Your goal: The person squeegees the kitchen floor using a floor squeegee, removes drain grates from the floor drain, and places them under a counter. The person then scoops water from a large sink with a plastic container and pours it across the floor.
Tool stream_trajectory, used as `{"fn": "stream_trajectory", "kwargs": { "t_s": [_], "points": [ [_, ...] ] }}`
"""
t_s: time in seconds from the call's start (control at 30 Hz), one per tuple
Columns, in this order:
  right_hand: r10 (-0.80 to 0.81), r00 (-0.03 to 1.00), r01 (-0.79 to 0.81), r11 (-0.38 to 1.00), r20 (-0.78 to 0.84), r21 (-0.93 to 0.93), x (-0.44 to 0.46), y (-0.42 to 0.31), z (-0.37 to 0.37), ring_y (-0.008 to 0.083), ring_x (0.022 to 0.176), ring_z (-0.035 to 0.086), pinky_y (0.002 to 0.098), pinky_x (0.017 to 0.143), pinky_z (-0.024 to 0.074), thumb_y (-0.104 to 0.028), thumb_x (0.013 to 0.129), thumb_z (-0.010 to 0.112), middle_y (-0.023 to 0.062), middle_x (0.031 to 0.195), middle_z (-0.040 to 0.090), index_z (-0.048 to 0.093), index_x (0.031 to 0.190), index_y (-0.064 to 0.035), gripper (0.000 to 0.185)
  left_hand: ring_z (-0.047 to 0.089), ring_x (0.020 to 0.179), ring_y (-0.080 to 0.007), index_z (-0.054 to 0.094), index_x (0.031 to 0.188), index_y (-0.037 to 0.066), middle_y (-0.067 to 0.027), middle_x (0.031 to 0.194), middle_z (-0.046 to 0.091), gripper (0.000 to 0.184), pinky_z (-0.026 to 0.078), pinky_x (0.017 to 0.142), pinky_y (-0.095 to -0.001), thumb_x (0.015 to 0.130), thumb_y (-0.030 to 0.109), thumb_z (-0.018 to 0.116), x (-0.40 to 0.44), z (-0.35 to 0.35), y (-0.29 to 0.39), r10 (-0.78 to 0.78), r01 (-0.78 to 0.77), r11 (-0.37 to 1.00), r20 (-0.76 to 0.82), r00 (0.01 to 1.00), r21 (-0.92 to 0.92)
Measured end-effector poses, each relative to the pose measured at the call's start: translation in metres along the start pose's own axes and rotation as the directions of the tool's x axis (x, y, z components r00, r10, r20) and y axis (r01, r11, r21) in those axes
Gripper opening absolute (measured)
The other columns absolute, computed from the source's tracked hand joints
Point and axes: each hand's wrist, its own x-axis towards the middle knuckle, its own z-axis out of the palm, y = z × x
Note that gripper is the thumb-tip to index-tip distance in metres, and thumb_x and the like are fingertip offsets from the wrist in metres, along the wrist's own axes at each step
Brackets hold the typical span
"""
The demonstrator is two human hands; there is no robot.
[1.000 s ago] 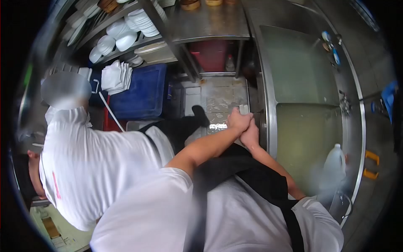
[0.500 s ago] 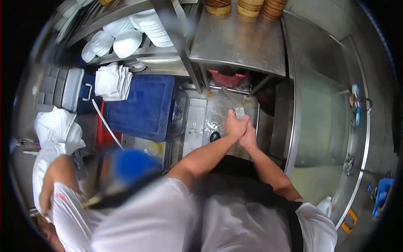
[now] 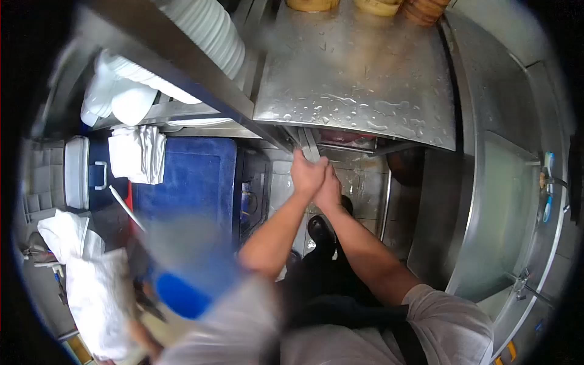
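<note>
Both my hands are wrapped round a pale grey, flat-sided handle (image 3: pixel 308 145), one beside the other and touching. My left hand (image 3: pixel 308 176) is on the left side of the grip, and my right hand (image 3: pixel 329 187) presses against it from the right. The handle points away from me, toward the shelf post and the steel table's front edge. Its far end is lost in shadow under the table. Below my hands are the wet tiled floor (image 3: pixel 365 188) and a black shoe (image 3: pixel 319 228).
A wet steel table (image 3: pixel 365 79) bears bamboo steamers (image 3: pixel 426 9). Left stand a rack with white dishes (image 3: pixel 134 100) and a blue-lidded bin (image 3: pixel 188 182) with folded cloths (image 3: pixel 139 155). A steel sink (image 3: pixel 502 213) lies right. A co-worker's arm (image 3: pixel 143 337) shows lower left.
The view has moved closer to the table and rack. My joined hands, still round the handle, have moved forward and left, close to the shelf post. The co-worker's position has changed.
</note>
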Motion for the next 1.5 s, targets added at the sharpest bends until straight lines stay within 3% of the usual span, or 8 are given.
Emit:
{"fn": "stream_trajectory", "kwargs": {
  "t_s": [0.33, 0.5, 0.63, 0.73, 0.8, 0.9, 1.37, 1.5],
  "points": [
    [0.165, 0.986, -0.159, 0.971, -0.015, 0.18, 0.067, -0.054, 0.049, 0.0459, 0.104, 0.06, 0.0497, 0.089, 0.0493, -0.026, 0.082, 0.069, 0.0278, 0.108, 0.064, 0.044, 0.122, 0.0003, 0.054, 0.069, 0.091, -0.0272, 0.06, 0.115, -0.005, -0.0203, 0.095, 0.072, 0.049, 0.053, 0.082, -0.0377, 0.08, 0.026, 0.074, 0.104, -0.006, -0.039, 0.017, -0.044, 0.988, 0.176, 0.984, 0.148],
    [0.156, 0.984, -0.163, 0.984, 0.09, 0.073, 0.051, -0.023, 0.039, 0.0473, 0.105, 0.06, 0.0517, 0.088, 0.0485, -0.021, 0.078, 0.072, 0.0294, 0.111, 0.062, 0.045, 0.119, -0.0013, 0.053, 0.056, 0.113, -0.0286, 0.045, 0.14, 0.005, -0.0184, 0.135, 0.055, 0.07, 0.043, 0.1, -0.0364, 0.089, 0.05, 0.062, 0.015, -0.018, -0.078, -0.246, 0.251, 0.9, 0.061, 0.967, -0.356],
    [0.059, 0.997, -0.053, 0.992, -0.052, 0.111, 0.033, -0.012, 0.036, 0.0469, 0.1, 0.062, 0.0499, 0.084, 0.0498, -0.017, 0.08, 0.069, 0.0287, 0.104, 0.064, 0.051, 0.114, -0.0005, 0.041, 0.057, 0.115, -0.0297, 0.046, 0.14, 0.009, -0.0147, 0.125, 0.059, 0.064, 0.044, 0.099, -0.0389, 0.096, 0.055, 0.045, -0.021, 0.014, -0.117, -0.327, 0.841, -0.13, 0.823, 0.464, -0.525],
    [0.062, 0.994, -0.049, 0.989, -0.09, 0.139, 0.038, -0.012, 0.035, 0.046, 0.101, 0.062, 0.0491, 0.085, 0.0504, -0.015, 0.079, 0.07, 0.028, 0.107, 0.065, 0.053, 0.117, -0.0026, 0.044, 0.057, 0.119, -0.0287, 0.049, 0.136, 0.008, -0.0146, 0.127, 0.059, 0.051, 0.046, 0.097, -0.0391, 0.1, 0.044, 0.044, 0.009, 0.078, -0.156, 0.194, 0.623, -0.075, 0.602, 0.775, -0.778],
    [0.039, 0.995, -0.026, 0.99, -0.095, 0.137, 0.043, -0.014, 0.036, 0.0455, 0.102, 0.063, 0.0489, 0.086, 0.0506, -0.015, 0.078, 0.071, 0.0276, 0.108, 0.065, 0.054, 0.118, -0.0037, 0.045, 0.056, 0.062, -0.0214, 0.069, 0.107, 0.009, -0.0095, 0.09, 0.067, 0.018, 0.045, 0.054, -0.0365, 0.09, 0.013, 0.064, 0.013, 0.048, -0.11, 0.02, 0.315, 0.37, 0.347, 0.938, -0.874],
    [0.119, 0.989, -0.106, 0.985, -0.088, 0.138, 0.046, -0.02, 0.04, 0.0433, 0.101, 0.064, 0.0485, 0.084, 0.0513, -0.014, 0.078, 0.072, 0.0257, 0.109, 0.065, 0.054, 0.12, -0.0043, 0.047, 0.062, 0.111, -0.0287, 0.052, 0.131, 0.007, -0.0122, 0.12, 0.064, 0.039, 0.049, 0.093, -0.0374, 0.102, 0.031, 0.043, 0.021, 0.061, -0.123, -0.002, 0.543, 0.354, 0.579, 0.815, -0.762],
    [-0.118, 0.965, 0.132, 0.99, -0.234, 0.046, 0.131, -0.038, 0.088, 0.0514, 0.094, 0.061, 0.0491, 0.094, 0.0458, -0.015, 0.073, 0.068, 0.0335, 0.092, 0.065, 0.069, 0.09, 0.0082, 0.028, 0.06, 0.102, -0.0252, 0.055, 0.123, 0.005, -0.0174, 0.116, 0.06, 0.038, 0.05, 0.086, -0.0412, 0.103, 0.033, 0.039, 0.126, 0.109, -0.177, 0.079, 0.6, 0.024, 0.6, 0.796, -0.8],
    [-0.086, 0.989, 0.097, 0.991, -0.12, 0.094, 0.098, -0.047, 0.062, 0.0474, 0.125, 0.046, 0.046, 0.108, 0.0368, -0.02, 0.075, 0.07, 0.0315, 0.135, 0.048, 0.048, 0.134, 0.0073, 0.069, 0.057, 0.087, -0.0251, 0.055, 0.113, 0.005, -0.0161, 0.102, 0.058, 0.034, 0.046, 0.074, -0.0415, 0.1, 0.032, 0.04, 0.154, 0.118, -0.164, -0.031, 0.583, 0.044, 0.583, 0.812, -0.811]
  ]
}}
